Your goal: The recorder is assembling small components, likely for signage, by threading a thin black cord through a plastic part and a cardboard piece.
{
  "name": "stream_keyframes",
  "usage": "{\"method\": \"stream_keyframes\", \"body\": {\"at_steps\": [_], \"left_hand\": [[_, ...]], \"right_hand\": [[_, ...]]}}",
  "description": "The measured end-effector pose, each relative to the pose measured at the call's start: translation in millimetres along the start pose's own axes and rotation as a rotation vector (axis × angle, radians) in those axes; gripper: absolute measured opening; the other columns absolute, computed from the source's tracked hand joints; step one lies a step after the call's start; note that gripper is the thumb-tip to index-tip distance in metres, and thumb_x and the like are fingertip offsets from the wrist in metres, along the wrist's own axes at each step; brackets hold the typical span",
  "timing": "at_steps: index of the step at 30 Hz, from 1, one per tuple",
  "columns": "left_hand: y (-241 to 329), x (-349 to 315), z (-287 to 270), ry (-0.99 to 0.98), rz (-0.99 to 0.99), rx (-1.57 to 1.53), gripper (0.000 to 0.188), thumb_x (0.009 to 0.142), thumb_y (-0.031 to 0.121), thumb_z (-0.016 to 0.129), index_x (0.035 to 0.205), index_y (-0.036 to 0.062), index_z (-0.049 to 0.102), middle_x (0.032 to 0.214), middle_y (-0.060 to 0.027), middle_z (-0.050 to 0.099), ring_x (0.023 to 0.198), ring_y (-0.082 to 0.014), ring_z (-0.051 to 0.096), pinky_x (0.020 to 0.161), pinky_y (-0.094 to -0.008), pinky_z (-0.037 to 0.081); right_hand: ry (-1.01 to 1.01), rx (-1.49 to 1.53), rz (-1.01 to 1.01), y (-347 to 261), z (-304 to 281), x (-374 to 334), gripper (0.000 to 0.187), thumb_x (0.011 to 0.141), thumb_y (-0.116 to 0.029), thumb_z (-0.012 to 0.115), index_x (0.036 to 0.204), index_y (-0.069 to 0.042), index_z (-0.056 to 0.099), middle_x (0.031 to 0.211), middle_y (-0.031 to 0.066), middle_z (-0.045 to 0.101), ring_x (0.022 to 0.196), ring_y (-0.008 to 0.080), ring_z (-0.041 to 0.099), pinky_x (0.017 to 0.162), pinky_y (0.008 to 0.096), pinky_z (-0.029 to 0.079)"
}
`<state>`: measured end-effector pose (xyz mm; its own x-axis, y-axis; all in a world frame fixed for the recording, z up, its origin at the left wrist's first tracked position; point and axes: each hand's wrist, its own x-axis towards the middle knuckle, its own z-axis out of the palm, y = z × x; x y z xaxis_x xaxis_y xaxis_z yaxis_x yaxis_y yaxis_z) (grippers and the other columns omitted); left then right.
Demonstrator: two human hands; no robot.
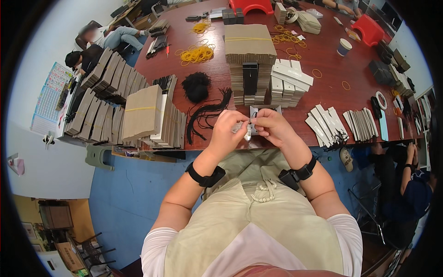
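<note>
My left hand [226,131] and my right hand [276,129] meet at the table's near edge, both with thumb and fingers pinched together. What lies between their fingertips is too small and covered to make out. Just behind the fingers a small pale open box or tray [279,110] shows in part. Left of my left hand lies a loose bundle of black cords [210,111], with a black tangled ball of cord [196,87] beyond it. To the right of my right hand, white card strips [319,121] are fanned out, black cords at their near ends.
Ahead rises a tall cardboard stack [249,39], with white strips [293,76] piled beside it. More banded cardboard [143,113] stands left. A row of strips [360,124] sits right. Yellow rubber bands [197,54] and a paper cup [344,47] are farther back. Other people sit around.
</note>
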<state>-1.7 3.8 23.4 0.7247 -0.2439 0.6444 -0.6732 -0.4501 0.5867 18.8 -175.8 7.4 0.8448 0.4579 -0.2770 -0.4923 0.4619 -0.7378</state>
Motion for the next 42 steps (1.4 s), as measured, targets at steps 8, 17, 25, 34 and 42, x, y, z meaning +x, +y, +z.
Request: {"method": "stream_keyframes", "body": {"at_steps": [8, 17, 25, 34, 42], "left_hand": [[-7, -14, 2, -0.122, -0.489, -0.34, 0.016, 0.08, 0.005, 0.063, 0.095, -0.0012, 0.065, 0.086, -0.0042, 0.063, 0.075, -0.0097, 0.056, 0.067, -0.0238, 0.045], [-5, -10, -2, -0.161, -0.711, -0.595, 0.01, 0.082, 0.004, 0.064, 0.091, -0.0006, 0.066, 0.08, -0.0014, 0.065, 0.07, -0.0048, 0.055, 0.062, -0.0193, 0.043], [1, -5, 1, -0.099, -0.364, -0.18, 0.006, 0.074, 0.004, 0.066, 0.08, 0.001, 0.065, 0.074, -0.0009, 0.063, 0.067, -0.0074, 0.055, 0.061, -0.0223, 0.043], [-2, -4, -2, -0.009, -0.299, -0.308, 0.007, 0.077, 0.006, 0.064, 0.081, 0.0012, 0.061, 0.075, -0.005, 0.057, 0.072, -0.0144, 0.053, 0.068, -0.0262, 0.042], [-8, -8, 1, -0.118, -0.686, -0.724, 0.014, 0.091, 0.016, 0.056, 0.09, 0.0014, 0.059, 0.082, 0.0037, 0.052, 0.073, -0.0039, 0.043, 0.065, -0.0198, 0.037]], "right_hand": [[-0.018, -0.014, -0.043, -1, -2, 1, 0.015, 0.078, 0.001, 0.065, 0.075, -0.007, 0.052, 0.077, 0.0045, 0.058, 0.054, 0.0069, 0.046, 0.044, 0.0186, 0.033], [-0.042, -0.154, -0.152, -7, 1, -3, 0.017, 0.075, 0.006, 0.065, 0.072, -0.006, 0.053, 0.084, 0.0076, 0.062, 0.054, 0.006, 0.048, 0.046, 0.0194, 0.036], [0.101, -0.654, -0.397, 2, 5, -3, 0.013, 0.072, 0.003, 0.066, 0.07, -0.004, 0.056, 0.079, 0.0037, 0.061, 0.064, 0.0045, 0.052, 0.056, 0.0192, 0.041], [0.21, -0.751, -0.784, 8, 22, -13, 0.01, 0.074, 0.001, 0.067, 0.072, 0.0, 0.057, 0.08, 0.0021, 0.061, 0.064, 0.0035, 0.05, 0.055, 0.0174, 0.039], [0.161, -0.826, -0.863, 4, 26, -14, 0.009, 0.075, -0.003, 0.067, 0.075, 0.0, 0.059, 0.078, 0.0025, 0.062, 0.062, 0.0059, 0.051, 0.052, 0.0205, 0.039]]}}
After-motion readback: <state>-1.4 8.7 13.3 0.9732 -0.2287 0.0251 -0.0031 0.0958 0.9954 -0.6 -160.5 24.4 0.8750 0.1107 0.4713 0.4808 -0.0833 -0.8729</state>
